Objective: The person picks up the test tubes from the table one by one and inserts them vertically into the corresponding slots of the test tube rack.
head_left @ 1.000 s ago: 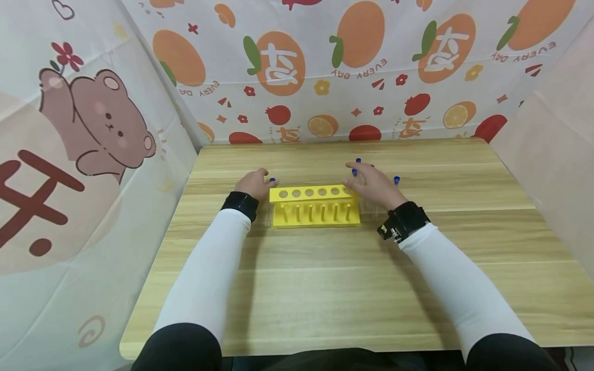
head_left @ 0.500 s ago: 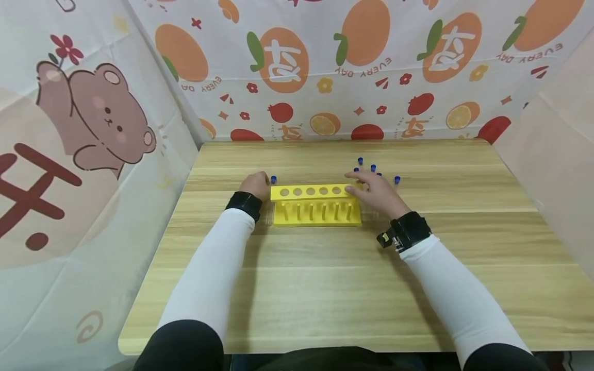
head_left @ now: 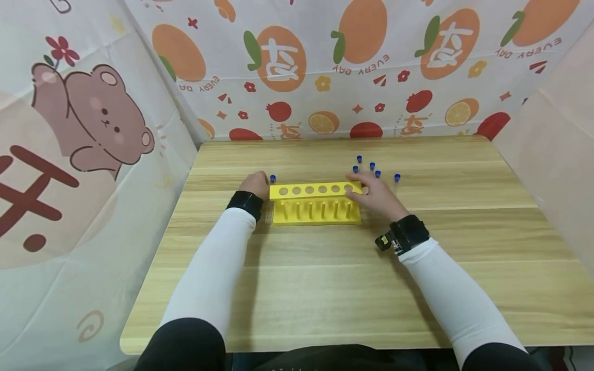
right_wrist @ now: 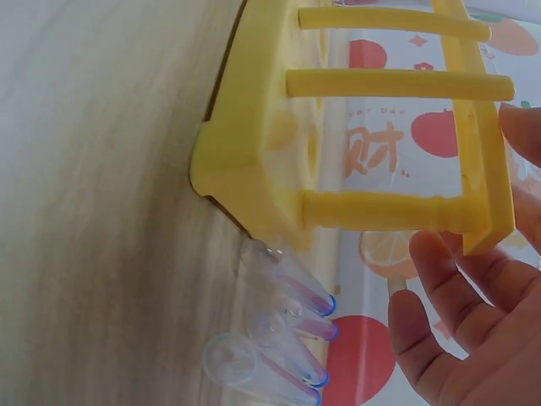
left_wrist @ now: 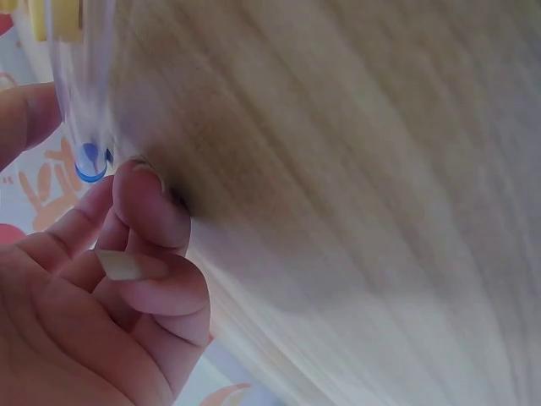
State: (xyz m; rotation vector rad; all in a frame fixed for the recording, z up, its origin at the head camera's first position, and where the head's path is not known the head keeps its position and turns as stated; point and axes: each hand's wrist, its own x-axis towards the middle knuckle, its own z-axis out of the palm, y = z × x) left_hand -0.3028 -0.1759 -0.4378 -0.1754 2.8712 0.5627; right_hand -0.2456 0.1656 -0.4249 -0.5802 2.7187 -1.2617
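Observation:
A yellow test tube rack [head_left: 315,191] with a row of round holes and upright pegs stands between the hands. At its left end is a clear test tube [left_wrist: 80,93] with a blue cap [head_left: 273,179]. My left hand [head_left: 255,185] holds this tube at the cap end, the thumb on one side and curled fingers on the other. My right hand [head_left: 378,196] grips the top right end of the rack, with the thumb at the front and fingers [right_wrist: 439,262] at its end post. In the head view the left fingertips are hidden behind the hand.
Several more blue-capped clear test tubes [right_wrist: 270,372] stand behind and right of the rack, close to the right hand. All of this is on a wood-grain table [head_left: 301,288]. A patterned cloth [head_left: 320,77] hangs along the table's back edge.
The left hand's fingers were spread at the cap and are now curled in beside it. The right fingers have settled on the rack's end, showing more blue caps behind.

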